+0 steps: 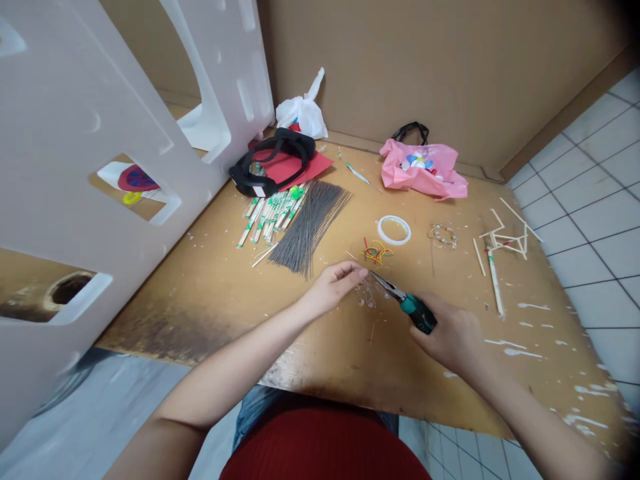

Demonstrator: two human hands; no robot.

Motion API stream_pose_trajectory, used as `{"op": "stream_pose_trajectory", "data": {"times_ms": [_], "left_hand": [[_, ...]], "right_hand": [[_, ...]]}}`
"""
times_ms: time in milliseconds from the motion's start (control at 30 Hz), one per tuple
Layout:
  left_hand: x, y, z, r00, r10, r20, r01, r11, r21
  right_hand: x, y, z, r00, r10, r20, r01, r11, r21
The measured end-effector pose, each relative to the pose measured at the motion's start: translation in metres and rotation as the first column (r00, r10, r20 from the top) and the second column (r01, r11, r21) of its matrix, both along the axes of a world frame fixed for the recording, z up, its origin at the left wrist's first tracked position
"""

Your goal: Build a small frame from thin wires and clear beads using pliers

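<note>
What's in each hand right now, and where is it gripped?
The right hand grips the pliers by their teal handles. The left hand has its fingertips pinched together, but whether they hold anything is too small to tell.

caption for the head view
Right hand grips teal-handled needle-nose pliers beside the left hand over a paint-spattered workbench

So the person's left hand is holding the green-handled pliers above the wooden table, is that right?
Not quite: the right hand, not the left, is holding the green-handled pliers above the wooden table, as the head view shows.
</note>
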State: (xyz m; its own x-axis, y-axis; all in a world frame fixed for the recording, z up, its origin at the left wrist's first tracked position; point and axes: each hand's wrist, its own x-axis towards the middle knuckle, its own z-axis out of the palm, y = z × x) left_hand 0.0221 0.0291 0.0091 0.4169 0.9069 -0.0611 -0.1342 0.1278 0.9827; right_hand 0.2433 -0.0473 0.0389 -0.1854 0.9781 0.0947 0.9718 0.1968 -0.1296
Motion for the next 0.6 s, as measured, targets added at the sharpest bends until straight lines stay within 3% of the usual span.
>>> {"op": "stream_pose_trajectory", "data": {"times_ms": [400,600], "left_hand": [[0.002,-0.002,-0.002,0.998,0.034,-0.052,-0.032,0.998,0.045],[0.003,-0.003,-0.007,0.991,0.092,-0.098,-0.082,0.992,0.095]], "right_hand": [[0.0,0.001,-0.012,0.984,0.119,0.133,-0.145,0.967,0.207],[-0.004,0.002,-0.01,0.969,0.085,0.232,-0.143,0.959,0.243]]}}
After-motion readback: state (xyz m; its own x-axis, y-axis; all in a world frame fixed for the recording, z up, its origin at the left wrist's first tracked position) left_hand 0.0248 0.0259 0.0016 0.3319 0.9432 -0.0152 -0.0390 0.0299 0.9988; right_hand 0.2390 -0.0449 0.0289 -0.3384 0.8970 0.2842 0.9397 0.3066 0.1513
